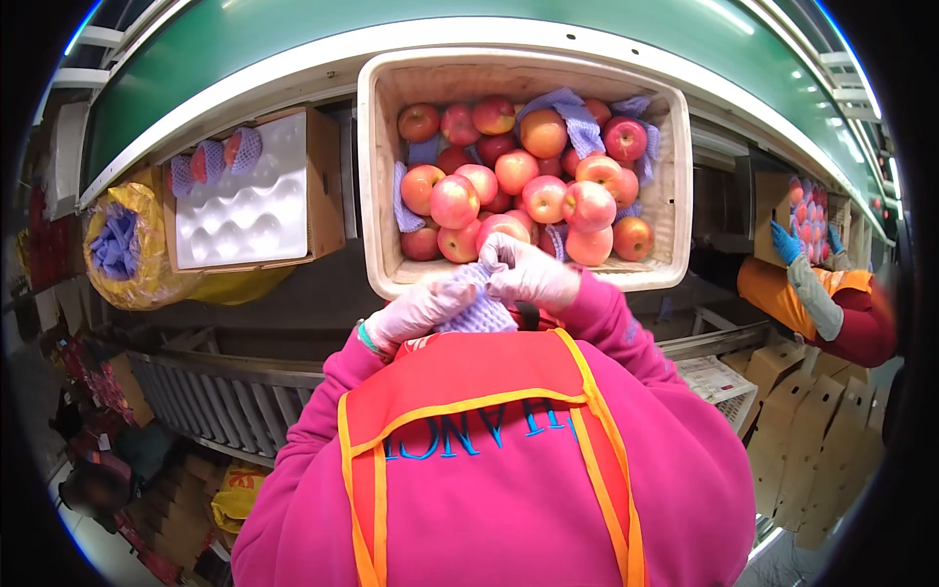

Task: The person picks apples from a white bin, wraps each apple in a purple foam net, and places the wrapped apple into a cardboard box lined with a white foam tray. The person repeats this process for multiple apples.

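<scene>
Both my gloved hands meet at the near rim of a pale plastic crate [524, 62] that holds many red apples [455, 202] and some purple foam nets. Between them is a purple foam net [480, 304], pinched by my left hand [422, 312] at its left side and by my right hand [532, 271] at its upper end. Whether anything is inside this net cannot be told. To the left, a cardboard box [326, 176] holds a white moulded tray [242, 198] with three netted apples [209, 161] along its upper left edge.
A yellow plastic bag [154, 282] of purple foam nets [114, 242] stands at the left. A green conveyor belt [293, 37] runs beyond the crate. Behind me are a roller conveyor [220, 403] and cardboard boxes [799, 433]. At the right a co-worker [829, 301] handles another box of apples.
</scene>
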### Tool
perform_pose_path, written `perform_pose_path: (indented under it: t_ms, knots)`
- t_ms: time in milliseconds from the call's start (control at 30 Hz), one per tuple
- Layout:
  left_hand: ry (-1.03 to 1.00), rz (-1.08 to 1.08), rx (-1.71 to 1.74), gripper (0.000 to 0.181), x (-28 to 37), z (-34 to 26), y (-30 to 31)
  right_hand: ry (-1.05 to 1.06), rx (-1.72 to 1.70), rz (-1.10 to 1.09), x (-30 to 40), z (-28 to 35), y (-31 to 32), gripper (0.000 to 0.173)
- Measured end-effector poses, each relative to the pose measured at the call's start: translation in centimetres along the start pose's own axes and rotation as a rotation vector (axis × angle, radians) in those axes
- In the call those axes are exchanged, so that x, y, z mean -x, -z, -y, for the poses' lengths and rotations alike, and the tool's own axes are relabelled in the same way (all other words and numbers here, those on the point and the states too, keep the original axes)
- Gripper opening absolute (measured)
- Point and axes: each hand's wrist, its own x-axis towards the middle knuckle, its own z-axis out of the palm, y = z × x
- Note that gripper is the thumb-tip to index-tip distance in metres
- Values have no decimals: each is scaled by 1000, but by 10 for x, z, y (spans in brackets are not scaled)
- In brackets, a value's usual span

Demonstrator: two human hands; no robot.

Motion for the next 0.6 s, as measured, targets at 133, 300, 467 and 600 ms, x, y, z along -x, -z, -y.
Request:
perform_pose_path:
  t_ms: [133, 300, 467, 600]
  knots:
    - [-413, -99, -106, 28, 4, -1, -6, 342, 412, -521, -74, 9, 67, 26]
    - [-127, -130, -139, 27, 6, 8, -6, -101, 1684, -259, -147, -15, 102, 49]
    - [-351, -261, -382, 33, 18, 29, 43, 85, 1430, -381, -140, 1, 103, 71]
    - [-355, -263, -262, 29, 10, 15, 39, 570, 570, -547, -136, -22, 118, 94]
